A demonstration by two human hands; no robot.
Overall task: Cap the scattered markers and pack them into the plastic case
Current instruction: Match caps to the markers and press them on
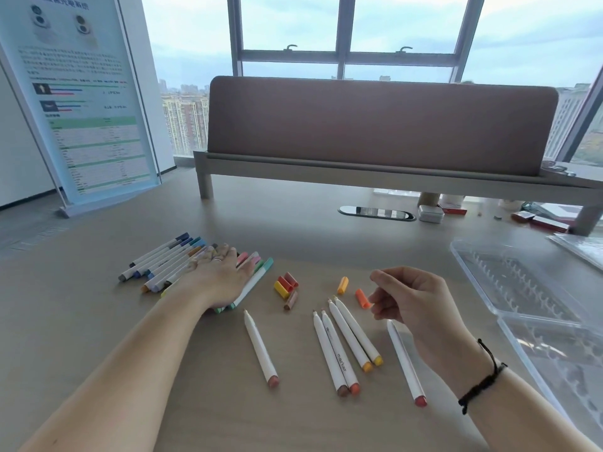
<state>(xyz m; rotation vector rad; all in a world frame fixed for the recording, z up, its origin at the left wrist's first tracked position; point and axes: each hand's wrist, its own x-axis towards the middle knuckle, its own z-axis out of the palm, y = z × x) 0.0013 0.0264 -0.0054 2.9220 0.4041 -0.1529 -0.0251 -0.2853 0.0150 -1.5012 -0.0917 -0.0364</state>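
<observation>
Left hand lies flat, fingers straight, pressing on the row of capped markers at the left of the desk. Right hand hovers above the desk with fingers loosely curled; I see nothing between them. It sits just beside the orange cap.

6 uncapped markers lie in front of me: 1 alone, a group of 4 side by side, and 1 partly under the right wrist. Loose caps: a cluster of 4, a light orange cap, plus the orange one. The plastic case lies open at the right, nothing in it yet.

Risks, as I judge them:
- Round, smooth barrels could roll if the left palm lifts unevenly off the row.
- Cap colours are close (orange, light orange, yellow, red); a mismatch with the end-plug colour is easy.
- Bare tips could mark the desk or my wrist.
- The case's ridged slots look narrow; a marker laid askew may stop the lid closing.

Materials: white glossy barrels, coloured end plugs, short faceted caps, clear hard case, matte wood-tone desk.
</observation>
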